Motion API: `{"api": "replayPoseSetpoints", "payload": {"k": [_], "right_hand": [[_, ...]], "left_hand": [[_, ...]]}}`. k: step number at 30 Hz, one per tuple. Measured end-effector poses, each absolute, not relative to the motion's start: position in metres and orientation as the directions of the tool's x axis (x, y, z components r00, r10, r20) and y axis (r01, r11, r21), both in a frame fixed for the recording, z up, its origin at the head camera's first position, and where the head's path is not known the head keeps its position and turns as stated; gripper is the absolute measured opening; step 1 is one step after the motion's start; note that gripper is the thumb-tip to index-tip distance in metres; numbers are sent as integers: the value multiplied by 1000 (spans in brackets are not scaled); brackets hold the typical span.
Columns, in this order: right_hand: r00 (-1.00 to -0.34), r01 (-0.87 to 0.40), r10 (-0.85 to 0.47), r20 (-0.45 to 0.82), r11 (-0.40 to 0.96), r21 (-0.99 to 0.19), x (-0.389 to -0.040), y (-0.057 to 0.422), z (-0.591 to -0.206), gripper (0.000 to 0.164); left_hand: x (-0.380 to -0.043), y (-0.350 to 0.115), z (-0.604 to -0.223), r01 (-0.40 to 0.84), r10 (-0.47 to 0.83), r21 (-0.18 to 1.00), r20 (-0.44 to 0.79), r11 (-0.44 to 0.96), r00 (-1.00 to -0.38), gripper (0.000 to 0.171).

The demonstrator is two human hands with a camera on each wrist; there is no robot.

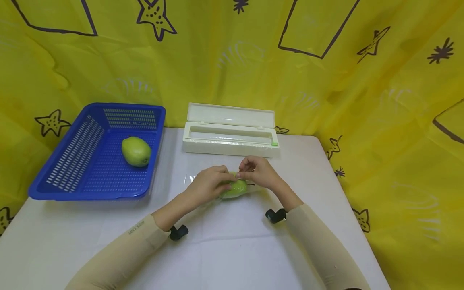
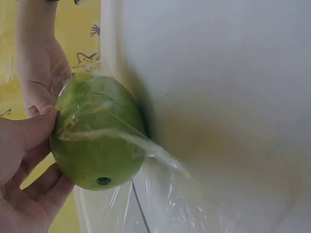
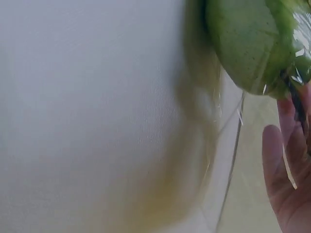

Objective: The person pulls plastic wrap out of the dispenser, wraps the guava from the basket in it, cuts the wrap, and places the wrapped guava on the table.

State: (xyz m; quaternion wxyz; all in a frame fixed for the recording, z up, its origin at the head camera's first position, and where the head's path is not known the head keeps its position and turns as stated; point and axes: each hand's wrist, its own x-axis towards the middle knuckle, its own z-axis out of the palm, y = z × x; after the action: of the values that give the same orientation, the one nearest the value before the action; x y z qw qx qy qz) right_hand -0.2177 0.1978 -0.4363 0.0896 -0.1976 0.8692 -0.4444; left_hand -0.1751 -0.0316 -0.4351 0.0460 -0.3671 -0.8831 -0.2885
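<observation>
Green pear [image 1: 237,190] over the white tabletop [image 1: 232,257], before the cling-film dispenser [image 1: 232,149] | left hand [image 1: 207,183] curled round the pear | right hand [image 1: 262,172] apparently pinching clear film [image 2: 187,211] | risk — it could tear or stick to itself — if pulled unevenly

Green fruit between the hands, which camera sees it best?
The left wrist view: the green fruit is big and nearly whole there, with its dark end spot showing. The head view shows it small and partly hidden by the left hand. The right wrist view cuts it off at the edge, though its dark stem shows.
</observation>
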Motion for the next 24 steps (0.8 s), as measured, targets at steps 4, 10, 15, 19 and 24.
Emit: {"api": "replayPoseSetpoints", "payload": {"k": [4, 10, 15, 19, 24], "right_hand": [[-912, -233, -410, 18, 479, -846, -218, 203, -435, 20], [-833, -535, -223, 507, 561, -632, -186, 194, -429, 9], [-708, -666, -388, 591, 645, -374, -149, 174, -437, 31], [-728, -662, -514, 454, 701, -267, -145, 167, -446, 67], [-749, -635, -533, 394, 746, -198, -154, 168, -447, 72]], "left_hand": [[-177, -32, -435, 668, 618, 473, 285, 574, -733, 27], [-177, -34, -435, 671, 612, 477, 301, 567, -731, 28], [-179, -35, -437, 648, 584, 472, 297, 598, -755, 33], [-180, -41, -440, 595, 542, 558, 283, 578, -792, 38], [-170, -54, -444, 568, 509, 624, 297, 537, -808, 37]]}}
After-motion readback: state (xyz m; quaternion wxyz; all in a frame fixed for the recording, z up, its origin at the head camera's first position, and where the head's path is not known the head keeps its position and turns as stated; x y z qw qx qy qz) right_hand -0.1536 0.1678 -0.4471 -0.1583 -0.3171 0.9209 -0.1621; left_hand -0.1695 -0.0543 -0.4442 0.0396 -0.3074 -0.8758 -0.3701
